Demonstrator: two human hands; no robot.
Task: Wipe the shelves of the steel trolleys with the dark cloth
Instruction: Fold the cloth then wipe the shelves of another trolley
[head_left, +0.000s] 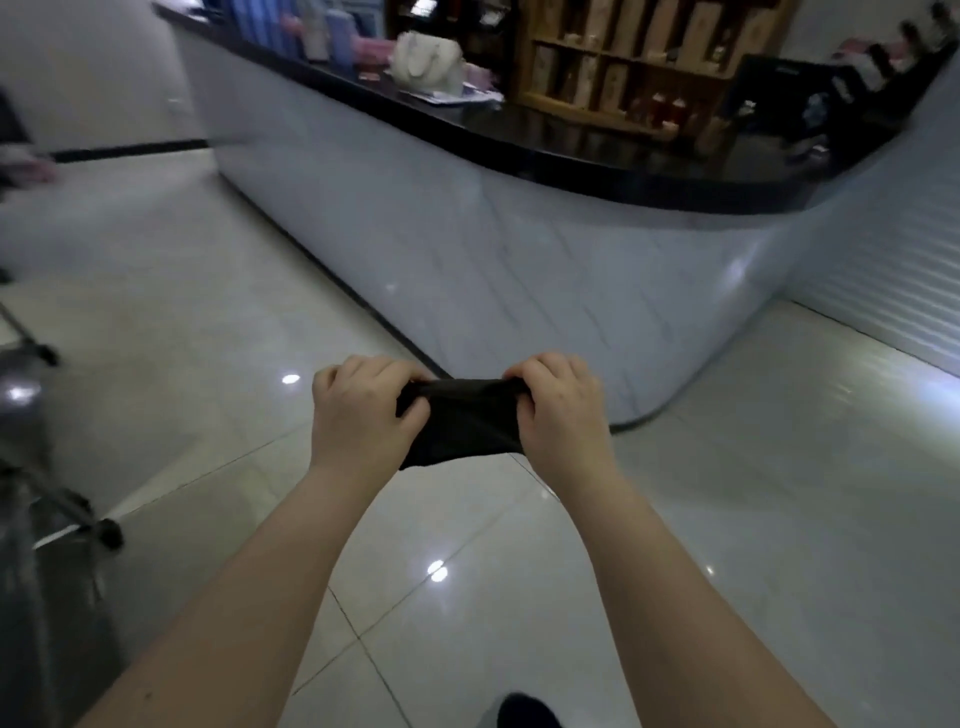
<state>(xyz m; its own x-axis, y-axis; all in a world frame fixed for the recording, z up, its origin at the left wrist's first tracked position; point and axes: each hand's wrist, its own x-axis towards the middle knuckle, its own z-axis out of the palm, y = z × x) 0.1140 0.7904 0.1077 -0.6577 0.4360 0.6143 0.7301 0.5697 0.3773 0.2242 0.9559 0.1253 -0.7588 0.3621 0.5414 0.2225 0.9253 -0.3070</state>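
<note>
The dark cloth (460, 423) is stretched in the air between both hands, above the tiled floor. My left hand (358, 410) grips its left end with curled fingers. My right hand (558, 408) grips the right end the same way. A steel trolley (26, 431) shows only as a blurred grey frame with a black caster at the left edge, well apart from the hands.
A curved white counter with a black top (571, 156) runs across ahead. On it stand a white handbag (428, 62), several bottles and a wooden rack (639, 62). Glossy floor tiles (779, 493) spread around me. My dark shoe (527, 713) shows at the bottom.
</note>
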